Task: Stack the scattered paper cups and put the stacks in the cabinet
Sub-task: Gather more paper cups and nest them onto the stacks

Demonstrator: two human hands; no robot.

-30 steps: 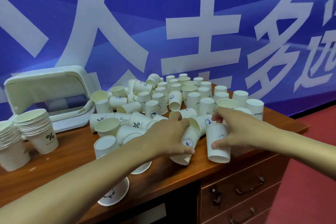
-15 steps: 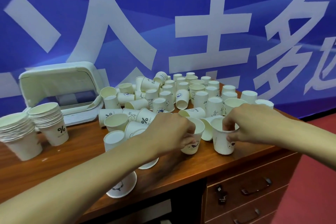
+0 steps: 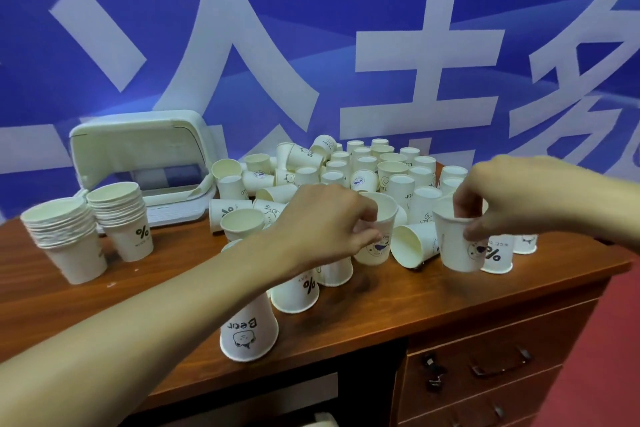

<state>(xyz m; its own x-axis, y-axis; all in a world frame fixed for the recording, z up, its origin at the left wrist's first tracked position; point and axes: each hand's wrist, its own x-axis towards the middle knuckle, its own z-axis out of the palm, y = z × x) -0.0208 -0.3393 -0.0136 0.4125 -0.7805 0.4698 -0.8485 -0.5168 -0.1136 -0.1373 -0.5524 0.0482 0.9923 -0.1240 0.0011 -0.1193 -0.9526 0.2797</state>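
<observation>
Blue banner [image 3: 311, 10] with large white characters fills the upper frame, wall to wall as far as I can see. Wooden desk [image 3: 450, 291] across the lower half, reddish-brown grain. Drawers [image 3: 498, 357] with dark handles at lower right. Red floor [image 3: 620, 340] along the right edge. White lidded plastic case [image 3: 138, 149] at centre left, lid raised. Lighting even, soft.

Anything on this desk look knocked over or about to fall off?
Yes. Several paper cups lie on their sides, such as the tipped cup between the hands. The upside-down Bear cup sits at the desk's front edge.
</observation>
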